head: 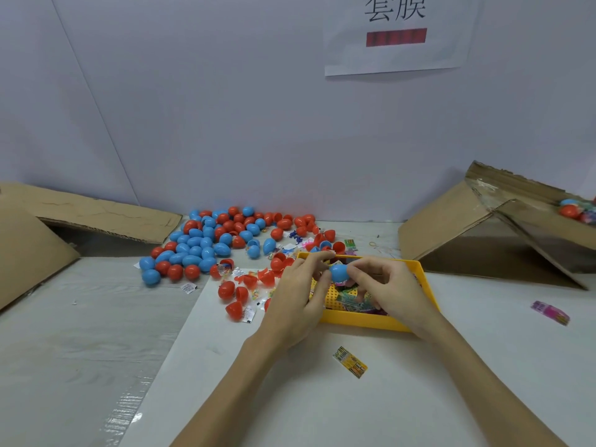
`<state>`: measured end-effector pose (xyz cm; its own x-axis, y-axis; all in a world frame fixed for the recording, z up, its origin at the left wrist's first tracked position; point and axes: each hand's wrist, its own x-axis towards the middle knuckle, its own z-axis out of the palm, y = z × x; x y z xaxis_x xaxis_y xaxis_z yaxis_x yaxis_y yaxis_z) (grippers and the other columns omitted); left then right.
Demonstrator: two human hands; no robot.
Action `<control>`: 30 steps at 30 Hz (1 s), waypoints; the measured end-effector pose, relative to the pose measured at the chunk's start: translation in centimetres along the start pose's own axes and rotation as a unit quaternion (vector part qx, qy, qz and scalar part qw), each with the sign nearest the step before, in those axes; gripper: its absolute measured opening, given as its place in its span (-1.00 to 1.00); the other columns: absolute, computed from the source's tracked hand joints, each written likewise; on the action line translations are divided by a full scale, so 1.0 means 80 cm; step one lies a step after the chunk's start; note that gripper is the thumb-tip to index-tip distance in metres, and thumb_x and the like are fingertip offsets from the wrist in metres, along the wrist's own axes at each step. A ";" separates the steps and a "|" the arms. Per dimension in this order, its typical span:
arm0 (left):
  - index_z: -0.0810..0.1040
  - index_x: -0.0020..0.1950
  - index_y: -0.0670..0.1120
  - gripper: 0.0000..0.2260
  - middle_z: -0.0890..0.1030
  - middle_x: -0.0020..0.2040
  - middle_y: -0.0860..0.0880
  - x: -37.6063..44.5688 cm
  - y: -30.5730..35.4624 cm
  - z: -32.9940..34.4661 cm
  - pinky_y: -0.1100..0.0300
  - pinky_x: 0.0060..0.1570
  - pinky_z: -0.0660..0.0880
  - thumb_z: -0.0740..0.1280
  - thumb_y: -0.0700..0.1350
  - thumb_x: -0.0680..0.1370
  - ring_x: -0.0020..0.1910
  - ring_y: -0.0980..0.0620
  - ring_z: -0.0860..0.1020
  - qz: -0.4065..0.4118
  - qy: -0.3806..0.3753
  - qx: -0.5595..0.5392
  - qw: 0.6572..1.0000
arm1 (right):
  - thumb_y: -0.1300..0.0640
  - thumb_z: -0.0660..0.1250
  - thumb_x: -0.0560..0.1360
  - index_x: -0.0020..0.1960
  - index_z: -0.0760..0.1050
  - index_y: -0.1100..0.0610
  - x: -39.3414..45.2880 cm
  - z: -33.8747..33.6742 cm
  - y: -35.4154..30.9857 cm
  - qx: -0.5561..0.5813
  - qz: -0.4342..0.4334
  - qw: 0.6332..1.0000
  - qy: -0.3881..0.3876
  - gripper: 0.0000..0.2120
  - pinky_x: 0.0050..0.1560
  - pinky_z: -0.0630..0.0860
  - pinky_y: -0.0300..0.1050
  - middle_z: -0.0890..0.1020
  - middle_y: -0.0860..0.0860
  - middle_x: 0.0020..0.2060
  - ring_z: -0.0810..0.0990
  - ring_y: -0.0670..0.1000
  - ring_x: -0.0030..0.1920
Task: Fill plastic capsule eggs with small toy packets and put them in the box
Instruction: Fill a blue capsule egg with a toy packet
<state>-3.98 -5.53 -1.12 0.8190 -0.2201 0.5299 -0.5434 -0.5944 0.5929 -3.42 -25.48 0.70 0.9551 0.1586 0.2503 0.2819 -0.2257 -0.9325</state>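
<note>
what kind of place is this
Probably a small hand-packing workstation. A heap of plastic eggs lies on a covered table, cardboard boxes stand at the sides, and a printed sign hangs on the wall.

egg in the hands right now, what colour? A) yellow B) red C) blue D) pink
C: the blue capsule egg is pinched between the left hand and the right hand, just above the yellow tray; the red ones lie loose on the table.
</note>
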 end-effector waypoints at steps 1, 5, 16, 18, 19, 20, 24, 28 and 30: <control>0.39 0.42 0.19 -0.69 0.53 0.12 0.21 -0.001 0.002 -0.001 0.35 0.12 0.37 0.22 0.11 0.67 0.15 0.16 0.48 0.019 -0.012 0.011 1.000 | -0.10 0.37 0.53 0.07 0.67 0.05 0.000 0.000 0.000 0.000 0.003 1.000 0.001 -0.74 -0.36 0.49 -0.36 0.74 -0.03 -0.18 0.64 -0.06 -0.32; 0.46 0.34 0.07 -0.69 0.57 0.10 0.15 -0.003 0.006 0.005 0.28 0.01 0.41 0.38 0.04 0.62 -0.01 0.21 0.41 0.052 -0.008 0.068 0.996 | -0.16 0.31 0.54 0.05 0.65 0.00 0.000 0.003 0.000 -0.026 -0.003 1.000 -0.008 -0.72 -0.36 0.49 -0.37 0.72 -0.07 -0.20 0.63 -0.10 -0.34; 0.47 0.36 0.02 -0.71 0.59 0.17 0.09 0.002 -0.001 0.005 0.32 0.08 0.39 0.35 -0.03 0.65 0.08 0.20 0.45 0.036 0.009 0.090 0.995 | 0.10 0.38 0.63 0.16 0.63 -0.03 0.004 0.002 0.007 -0.073 -0.032 0.997 -0.001 -0.87 -0.15 0.61 -0.27 0.73 -0.11 -0.10 0.71 -0.04 -0.16; 0.46 0.37 0.02 -0.71 0.58 0.19 0.10 0.003 -0.006 0.004 0.40 0.07 0.34 0.35 -0.07 0.65 0.08 0.23 0.42 0.020 0.012 0.085 0.996 | 0.11 0.46 0.58 0.12 0.63 -0.05 0.005 0.001 0.011 -0.171 -0.021 0.985 -0.003 -0.86 -0.12 0.57 -0.33 0.70 -0.15 -0.09 0.67 -0.11 -0.09; 0.45 0.37 0.02 -0.70 0.57 0.21 0.10 0.003 -0.008 0.004 0.40 0.08 0.36 0.35 -0.09 0.65 0.10 0.21 0.44 0.011 0.009 0.080 0.997 | 0.09 0.51 0.54 0.09 0.63 -0.06 0.005 0.001 0.012 -0.224 -0.005 0.974 -0.013 -0.84 -0.16 0.53 -0.38 0.69 -0.17 -0.09 0.65 -0.15 -0.08; 0.45 0.38 0.02 -0.69 0.57 0.23 0.09 0.003 -0.010 0.004 0.37 0.09 0.41 0.35 -0.11 0.65 0.12 0.18 0.47 0.002 0.004 0.075 0.997 | 0.05 0.55 0.51 0.07 0.63 -0.07 0.006 0.001 0.012 -0.259 0.018 0.965 -0.024 -0.82 -0.21 0.49 -0.41 0.67 -0.17 -0.10 0.63 -0.17 -0.09; 0.44 0.38 0.01 -0.69 0.56 0.25 0.06 0.003 -0.012 0.006 0.21 0.10 0.52 0.35 -0.13 0.65 0.15 0.10 0.52 -0.022 -0.001 0.063 0.998 | 0.02 0.60 0.45 0.06 0.63 -0.03 0.014 0.003 0.007 -0.304 0.076 0.948 -0.047 -0.77 -0.29 0.41 -0.39 0.65 -0.09 -0.14 0.59 -0.12 -0.14; 0.44 0.38 0.02 -0.68 0.56 0.27 0.06 0.004 -0.012 0.007 0.16 0.13 0.53 0.37 -0.12 0.64 0.18 0.10 0.52 -0.021 -0.003 0.067 0.998 | 0.10 0.57 0.49 0.08 0.62 0.00 0.017 0.004 0.007 -0.303 0.089 0.947 -0.058 -0.79 -0.32 0.41 -0.37 0.65 -0.07 -0.19 0.56 -0.13 -0.23; 0.44 0.38 0.02 -0.67 0.57 0.27 0.07 0.003 -0.011 0.006 0.18 0.12 0.53 0.37 -0.11 0.63 0.18 0.10 0.52 -0.021 -0.001 0.071 0.997 | 0.09 0.53 0.53 0.06 0.62 -0.01 0.014 0.001 0.008 -0.300 0.077 0.949 -0.058 -0.85 -0.28 0.40 -0.36 0.63 -0.09 -0.19 0.54 -0.13 -0.22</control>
<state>-3.19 -5.44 -1.81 0.8408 -0.1950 0.5050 -0.4774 -0.7068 0.5220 -2.15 -25.36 0.33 0.9825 0.1758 0.0610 0.1745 -0.7565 -0.6303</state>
